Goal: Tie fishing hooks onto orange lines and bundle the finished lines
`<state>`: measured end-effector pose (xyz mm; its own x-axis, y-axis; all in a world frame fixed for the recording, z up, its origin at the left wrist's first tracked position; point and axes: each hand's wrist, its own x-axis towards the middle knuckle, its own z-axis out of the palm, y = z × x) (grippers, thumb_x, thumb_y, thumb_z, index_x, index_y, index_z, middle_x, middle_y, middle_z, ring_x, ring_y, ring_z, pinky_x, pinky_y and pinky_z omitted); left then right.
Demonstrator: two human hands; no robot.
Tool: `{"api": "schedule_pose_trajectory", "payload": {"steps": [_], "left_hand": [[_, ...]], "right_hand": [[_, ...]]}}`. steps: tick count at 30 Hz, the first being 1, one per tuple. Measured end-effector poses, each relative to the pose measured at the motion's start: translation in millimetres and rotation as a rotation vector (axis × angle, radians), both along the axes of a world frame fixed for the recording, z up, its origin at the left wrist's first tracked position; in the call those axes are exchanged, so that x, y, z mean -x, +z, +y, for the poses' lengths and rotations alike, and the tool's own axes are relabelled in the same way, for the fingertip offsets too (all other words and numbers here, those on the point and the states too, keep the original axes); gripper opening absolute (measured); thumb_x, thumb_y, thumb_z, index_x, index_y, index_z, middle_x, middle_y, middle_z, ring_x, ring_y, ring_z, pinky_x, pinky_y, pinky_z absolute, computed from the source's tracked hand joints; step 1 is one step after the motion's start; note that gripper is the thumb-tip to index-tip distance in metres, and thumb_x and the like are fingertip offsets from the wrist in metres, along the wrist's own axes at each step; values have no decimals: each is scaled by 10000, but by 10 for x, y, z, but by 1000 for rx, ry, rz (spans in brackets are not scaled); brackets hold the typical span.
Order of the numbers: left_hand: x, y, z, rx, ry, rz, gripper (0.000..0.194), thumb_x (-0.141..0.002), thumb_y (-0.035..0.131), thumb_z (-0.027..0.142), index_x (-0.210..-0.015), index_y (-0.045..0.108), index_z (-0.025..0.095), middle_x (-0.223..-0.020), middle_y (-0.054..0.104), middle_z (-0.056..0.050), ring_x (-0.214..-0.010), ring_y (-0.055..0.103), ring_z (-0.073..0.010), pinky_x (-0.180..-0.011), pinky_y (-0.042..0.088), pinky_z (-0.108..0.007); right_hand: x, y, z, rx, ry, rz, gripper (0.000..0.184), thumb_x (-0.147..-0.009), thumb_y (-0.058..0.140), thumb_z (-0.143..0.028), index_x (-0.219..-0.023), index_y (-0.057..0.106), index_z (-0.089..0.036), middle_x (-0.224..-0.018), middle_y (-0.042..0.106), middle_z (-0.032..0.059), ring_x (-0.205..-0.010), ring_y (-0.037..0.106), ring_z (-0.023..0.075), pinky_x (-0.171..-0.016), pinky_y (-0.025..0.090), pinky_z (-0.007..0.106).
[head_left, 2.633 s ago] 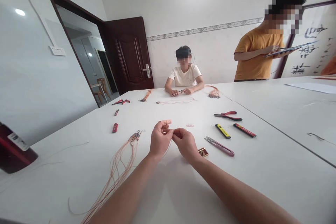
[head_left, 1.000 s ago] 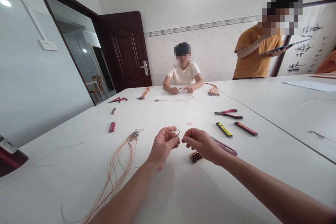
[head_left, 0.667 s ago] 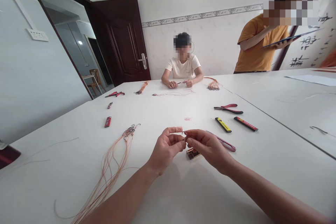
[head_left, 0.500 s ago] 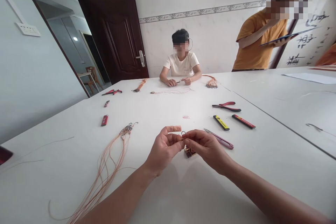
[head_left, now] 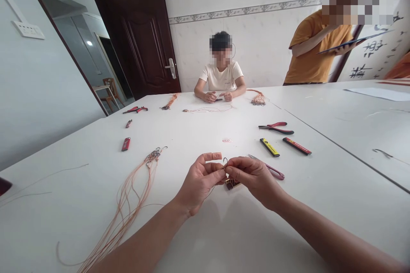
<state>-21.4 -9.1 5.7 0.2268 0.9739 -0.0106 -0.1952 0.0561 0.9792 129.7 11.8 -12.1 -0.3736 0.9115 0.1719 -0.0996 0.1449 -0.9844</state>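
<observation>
Between my fingertips, just above the table (head_left: 198, 239), is a dark fish hook (head_left: 226, 161), its bend sticking up. My left hand (head_left: 205, 177) pinches at its lower end, thumb against fingers, with a bandage-like wrap on one finger. My right hand (head_left: 248, 175) pinches the hook from the other side, touching the left fingertips. A thin line (head_left: 209, 193) hangs below my left hand. Partly hidden under my right hand lies a small dark and gold object (head_left: 232, 184). Pink-handled thread snips (head_left: 275, 172) lie just behind that hand.
Left of my arm lies a bundle of hooks (head_left: 155, 155) with long orange lines. Pliers (head_left: 276, 128), a yellow lighter (head_left: 269, 147) and a red lighter (head_left: 297, 146) lie to the right. Another red lighter (head_left: 126, 144) is at left. A person (head_left: 221, 76) sits opposite; another person (head_left: 315, 51) stands.
The hook has turned slightly and shows more of its bend between my fingers. Both hands stay close together. The view has shifted a little.
</observation>
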Motion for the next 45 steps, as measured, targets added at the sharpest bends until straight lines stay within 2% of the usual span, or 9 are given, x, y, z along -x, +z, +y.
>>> {"api": "schedule_pose_trajectory", "payload": {"steps": [6, 15, 22, 25, 29, 32, 36, 40, 45], "left_hand": [[-46, -3, -23, -108, 80, 60, 263, -732, 591, 155, -972, 492, 201, -703, 511, 29, -692, 499, -88, -686, 409, -245], [-54, 25, -31, -80, 83, 29, 280, -728, 587, 150, -982, 477, 194, -702, 548, 22, -663, 525, -93, -688, 429, -265], [-43, 16, -43, -115, 105, 29, 295, -736, 580, 149, -993, 461, 233, -723, 546, 40, -681, 512, -74, -682, 414, -226], [-13, 29, -34, -114, 140, 20, 299, -738, 575, 150, -999, 465, 244, -728, 546, 44, -669, 500, -66, -692, 402, -224], [18, 69, -28, -91, 162, -5, 292, -730, 578, 164, -992, 479, 248, -732, 549, 45, -648, 495, -64, -716, 399, -244], [24, 91, -30, -52, 158, -35, 289, -719, 590, 188, -985, 497, 253, -718, 546, 46, -634, 497, -68, -710, 405, -251], [26, 94, -32, -28, 172, -43, 278, -714, 604, 215, -973, 510, 254, -711, 543, 44, -627, 502, -70, -698, 412, -250], [32, 90, -33, -31, 185, -20, 279, -721, 610, 236, -978, 500, 243, -722, 545, 38, -638, 505, -70, -708, 413, -257], [38, 102, -30, -20, 201, 11, 325, -703, 636, 264, -989, 485, 231, -716, 575, 27, -661, 525, -86, -708, 421, -269]], "right_hand": [[17, -65, -28, -94, -105, -136, 119, -795, 498, -283, -743, 536, -182, -644, 530, -13, -585, 518, 112, -550, 429, 256], [8, -20, -70, -157, -127, -260, 129, -819, 446, -286, -749, 505, -194, -634, 541, -19, -589, 522, 111, -527, 412, 226], [-55, 44, -68, -415, -178, -491, 124, -813, 418, -204, -727, 506, -188, -638, 555, -12, -568, 507, 100, -511, 399, 213], [-170, 12, -5, -650, -135, -713, 144, -791, 422, -160, -847, 550, -196, -829, 608, 26, -752, 546, 142, -651, 435, 270], [-287, -69, 57, -818, 3, -975, 488, -701, 467, -94, -1174, 445, -212, -1159, 521, 61, -1069, 450, 216, -843, 384, 357], [-252, -107, 63, -830, 59, -1102, 420, -710, 418, -40, -1093, 494, -194, -993, 583, 61, -946, 505, 199, -762, 399, 322], [-144, -121, 65, -857, -36, -1260, 263, -688, 383, -13, -833, 540, -167, -757, 545, 58, -720, 489, 191, -610, 357, 301], [-142, -97, 81, -687, -130, -1097, 208, -705, 360, -66, -792, 508, -182, -729, 504, 32, -683, 462, 168, -584, 336, 279], [-183, 5, 22, -105, -91, -610, 174, -805, 335, -208, -886, 490, -221, -588, 408, -34, -506, 380, 103, -460, 300, 217]]}}
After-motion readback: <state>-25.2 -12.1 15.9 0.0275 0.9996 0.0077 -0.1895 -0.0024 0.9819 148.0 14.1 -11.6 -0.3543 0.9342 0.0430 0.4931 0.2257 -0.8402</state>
